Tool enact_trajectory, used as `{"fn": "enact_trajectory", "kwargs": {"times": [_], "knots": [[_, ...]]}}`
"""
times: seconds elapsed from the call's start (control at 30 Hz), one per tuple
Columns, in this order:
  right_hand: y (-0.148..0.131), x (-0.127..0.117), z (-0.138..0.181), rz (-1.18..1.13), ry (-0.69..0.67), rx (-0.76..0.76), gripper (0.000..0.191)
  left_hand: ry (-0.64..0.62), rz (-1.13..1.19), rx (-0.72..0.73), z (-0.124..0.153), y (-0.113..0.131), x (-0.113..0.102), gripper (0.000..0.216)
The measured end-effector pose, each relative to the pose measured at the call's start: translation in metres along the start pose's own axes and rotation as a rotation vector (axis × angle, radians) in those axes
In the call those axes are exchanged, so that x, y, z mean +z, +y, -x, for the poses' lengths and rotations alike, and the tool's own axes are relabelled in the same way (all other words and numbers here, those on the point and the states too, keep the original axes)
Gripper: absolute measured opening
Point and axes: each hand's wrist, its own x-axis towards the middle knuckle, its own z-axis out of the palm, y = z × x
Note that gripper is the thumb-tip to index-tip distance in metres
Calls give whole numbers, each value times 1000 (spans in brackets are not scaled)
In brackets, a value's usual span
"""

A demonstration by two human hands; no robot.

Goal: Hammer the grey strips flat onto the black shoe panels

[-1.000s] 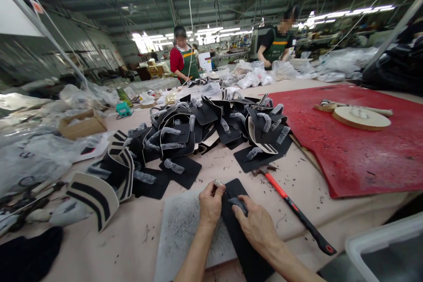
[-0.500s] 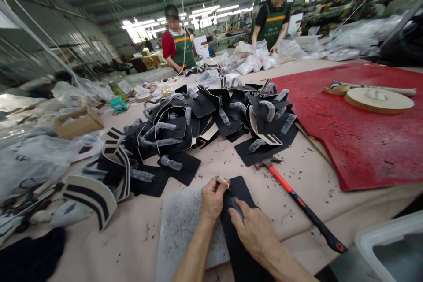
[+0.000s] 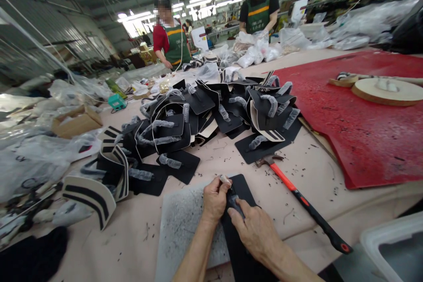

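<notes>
**Two bare hands at work on a black panel**

The black panel [image 3: 239,257] lies on the counter [image 3: 128,238], directly in front of the person, its far end angled slightly leftward. Over the panel's far left edge, the left hand [image 3: 214,200] has its grip pinching a small white-tipped item [image 3: 225,180] between thumb and forefinger. The right hand [image 3: 259,231] lies over the middle of the panel, thumb and forefinger touching a greyish strip [image 3: 234,202] on its surface; whether that grip squeezes the strip or only presses on it, one cannot tell.

Left of the panel, and meeting its edge, is a pale slab [image 3: 185,216] flecked with dark marks. Right of the panel lies a hammer [image 3: 300,200] with a red and black handle, its head pointing away from the person. Beyond the panel spreads a heap of black pieces [image 3: 201,101] with plastic-wrapped loops, and a striped cream piece [image 3: 89,198] curves up well to the panel's left. Far to the right of the panel are a red sheet [image 3: 363,141] carrying a flat roll [image 3: 390,91], and, nearer the person, a translucent bin [image 3: 393,246]. Two co-workers in green aprons stand well beyond the panel.
</notes>
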Motion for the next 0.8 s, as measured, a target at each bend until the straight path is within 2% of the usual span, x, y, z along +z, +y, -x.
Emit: {"fn": "enact_trajectory", "kwargs": {"times": [0.1, 0.17, 0.23, 0.3, 0.37, 0.43, 0.53, 0.6, 0.63, 0.7, 0.8], "knots": [[13, -11, 1, -126, 50, -89, 49, -18, -120, 81, 2, 4, 0, 13], [37, -22, 1, -103, 203, -134, 44, -15, -169, 134, 4, 6, 1, 13], [72, -34, -1, 76, 411, -109, 40, -4, -199, 175, 7, 7, 2, 13], [111, -45, -2, 299, 506, -11, 38, 5, -210, 198, 8, 7, 3, 13], [141, -55, -4, 375, 445, 100, 28, 10, -206, 204, 8, 7, 4, 14], [154, -64, -5, 189, 284, 203, 12, 15, -199, 204, 9, 6, 4, 14], [139, -76, -2, -374, -37, 319, 5, 9, -203, 211, 9, 6, 4, 14], [115, -83, 4, -597, -149, 349, 8, -3, -207, 223, 10, 6, 4, 13], [103, -86, 7, -627, -140, 346, 14, -7, -209, 231, 10, 6, 4, 13], [81, -90, 15, -580, -31, 261, 29, -10, -215, 246, 11, 6, 5, 14], [62, -93, 23, -292, 249, -40, 39, -7, -226, 266, 10, 5, 6, 13]]}}
